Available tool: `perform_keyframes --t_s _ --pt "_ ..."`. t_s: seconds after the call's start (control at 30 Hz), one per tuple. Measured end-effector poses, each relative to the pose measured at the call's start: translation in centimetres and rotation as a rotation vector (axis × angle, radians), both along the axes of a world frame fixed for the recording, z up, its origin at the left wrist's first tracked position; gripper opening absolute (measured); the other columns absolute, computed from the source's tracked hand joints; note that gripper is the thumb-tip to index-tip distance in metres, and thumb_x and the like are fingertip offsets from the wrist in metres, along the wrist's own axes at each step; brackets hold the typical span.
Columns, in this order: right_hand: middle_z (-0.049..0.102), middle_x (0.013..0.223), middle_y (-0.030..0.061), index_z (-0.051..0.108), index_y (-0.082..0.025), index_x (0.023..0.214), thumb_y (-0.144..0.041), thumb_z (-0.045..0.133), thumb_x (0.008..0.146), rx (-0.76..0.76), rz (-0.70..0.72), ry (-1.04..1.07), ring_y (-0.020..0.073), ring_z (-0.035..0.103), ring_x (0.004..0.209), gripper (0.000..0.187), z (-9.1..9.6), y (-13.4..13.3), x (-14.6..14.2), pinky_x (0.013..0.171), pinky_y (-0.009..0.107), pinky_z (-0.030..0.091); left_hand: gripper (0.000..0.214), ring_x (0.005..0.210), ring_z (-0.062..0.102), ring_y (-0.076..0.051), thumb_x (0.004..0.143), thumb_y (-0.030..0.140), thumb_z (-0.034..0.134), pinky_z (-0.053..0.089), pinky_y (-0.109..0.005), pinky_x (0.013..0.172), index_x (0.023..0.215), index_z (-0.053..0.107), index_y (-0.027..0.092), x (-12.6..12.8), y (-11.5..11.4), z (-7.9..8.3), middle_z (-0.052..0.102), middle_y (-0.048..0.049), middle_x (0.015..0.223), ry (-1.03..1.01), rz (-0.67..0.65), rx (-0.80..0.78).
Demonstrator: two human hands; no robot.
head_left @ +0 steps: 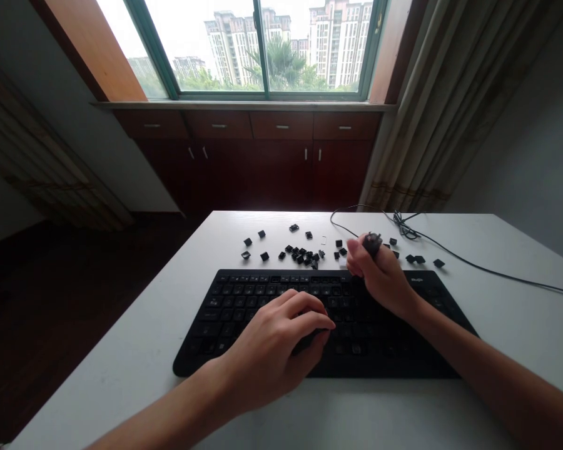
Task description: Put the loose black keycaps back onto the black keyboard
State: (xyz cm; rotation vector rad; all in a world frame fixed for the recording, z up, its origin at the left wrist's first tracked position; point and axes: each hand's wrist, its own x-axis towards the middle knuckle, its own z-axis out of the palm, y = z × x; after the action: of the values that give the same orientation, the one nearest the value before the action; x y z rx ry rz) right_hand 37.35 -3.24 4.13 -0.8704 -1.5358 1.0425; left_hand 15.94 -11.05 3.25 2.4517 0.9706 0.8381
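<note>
A black keyboard (263, 306) lies on the white table, and several of its key places show no cap. My left hand (281, 337) rests over its middle, fingers bent and the thumb and fingertips close together. Anything between those fingertips is too dark to make out. Above the keyboard's right part, my right hand (380, 275) is closed around a dark grey object with small prongs at its top (372, 244); its lower part is hidden in the fist. Several loose black keycaps (303, 256) are scattered behind the keyboard.
A thin black cable (478, 265) runs across the right of the white table (136, 369), with a bundled coil (403, 226) at the back. More keycaps (417, 259) lie right of my right hand. Dark red cabinets (272, 169) stand beneath the window.
</note>
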Motion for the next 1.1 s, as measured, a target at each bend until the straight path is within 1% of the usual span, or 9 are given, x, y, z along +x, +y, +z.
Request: perform_keyframes --t_s 0.13,0.27,0.47,0.7,0.8,0.87,0.97,1.03,1.1 --pt "0.040 0.062 -0.0042 0.041 -0.023 0.069 -0.050 0.049 0.100 0.010 -0.013 -0.097 0.0128 0.038 0.057 0.043 -1.4 0.3 0.1 0.057 0.029 0.037 0.018 0.095 0.062 -0.017 0.095 0.016 0.057 0.054 -0.033 0.086 0.106 0.069 0.021 0.0 -0.1 0.2 0.067 -0.0059 0.108 -0.004 0.009 0.000" --pt "0.040 0.063 -0.0041 0.042 -0.023 0.071 -0.048 0.047 0.102 0.028 -0.018 -0.112 0.0130 0.038 0.058 0.040 -1.4 0.2 0.1 0.057 0.029 0.036 0.018 0.094 0.062 -0.018 0.095 0.016 0.057 0.054 -0.033 0.086 0.106 0.069 0.021 0.1 -0.1 0.3 0.068 -0.0061 0.108 0.000 0.011 0.001" --pt "0.040 0.062 -0.0042 0.043 -0.023 0.071 -0.050 0.050 0.100 0.014 -0.019 -0.081 0.0133 0.036 0.057 0.040 -1.8 0.2 -0.1 0.055 0.029 0.034 0.018 0.093 0.063 -0.018 0.094 0.016 0.057 0.055 -0.033 0.086 0.105 0.070 0.021 0.3 0.1 0.2 0.069 -0.0065 0.106 -0.011 0.014 0.005" --pt "0.044 0.064 -0.0033 0.046 -0.022 0.073 -0.049 0.051 0.100 0.010 0.012 -0.124 0.0138 0.041 0.059 0.037 -1.8 0.0 0.1 0.058 0.030 0.037 0.019 0.093 0.063 -0.018 0.094 0.015 0.057 0.055 -0.033 0.086 0.106 0.070 0.021 0.2 0.0 0.3 0.068 -0.0061 0.106 -0.012 0.017 0.006" --pt "0.044 0.065 -0.0042 0.050 -0.022 0.080 -0.046 0.052 0.100 0.013 0.023 -0.091 0.0129 0.041 0.059 0.031 -1.5 -0.2 0.1 0.058 0.029 0.038 0.019 0.094 0.062 -0.018 0.094 0.015 0.056 0.055 -0.033 0.086 0.106 0.070 0.022 0.1 -0.1 0.3 0.068 -0.0059 0.106 -0.004 0.003 0.006" --pt "0.044 0.065 -0.0054 0.055 -0.023 0.093 -0.046 0.053 0.100 0.018 0.014 -0.039 0.0127 0.041 0.058 0.025 -1.3 -0.3 0.0 0.057 0.028 0.039 0.019 0.094 0.062 -0.018 0.094 0.016 0.056 0.055 -0.033 0.085 0.105 0.070 0.022 0.1 -0.1 0.3 0.068 -0.0059 0.106 -0.002 0.005 0.009" --pt "0.041 0.061 -0.0073 0.059 -0.023 0.110 -0.046 0.056 0.098 0.017 -0.028 0.061 0.0122 0.040 0.055 0.026 -0.9 -0.3 0.0 0.055 0.027 0.040 0.019 0.094 0.062 -0.018 0.094 0.016 0.055 0.055 -0.033 0.086 0.105 0.070 0.022 0.1 -0.1 0.2 0.068 -0.0057 0.106 -0.003 0.014 0.009" --pt "0.039 0.057 -0.0083 0.061 -0.023 0.107 -0.046 0.059 0.096 0.013 -0.098 0.139 0.0114 0.037 0.052 0.026 -0.6 -0.1 0.2 0.053 0.026 0.039 0.019 0.094 0.062 -0.018 0.094 0.016 0.056 0.054 -0.033 0.086 0.105 0.070 0.022 0.0 -0.1 0.2 0.068 -0.0053 0.107 -0.001 0.011 0.005" --pt "0.038 0.054 -0.0084 0.064 -0.022 0.096 -0.047 0.063 0.094 -0.012 -0.180 0.196 0.0107 0.037 0.049 0.025 -0.4 0.2 0.5 0.050 0.026 0.038 0.019 0.094 0.062 -0.018 0.094 0.016 0.056 0.054 -0.033 0.086 0.106 0.070 0.022 0.0 -0.1 0.1 0.068 -0.0050 0.108 -0.002 0.009 0.004"
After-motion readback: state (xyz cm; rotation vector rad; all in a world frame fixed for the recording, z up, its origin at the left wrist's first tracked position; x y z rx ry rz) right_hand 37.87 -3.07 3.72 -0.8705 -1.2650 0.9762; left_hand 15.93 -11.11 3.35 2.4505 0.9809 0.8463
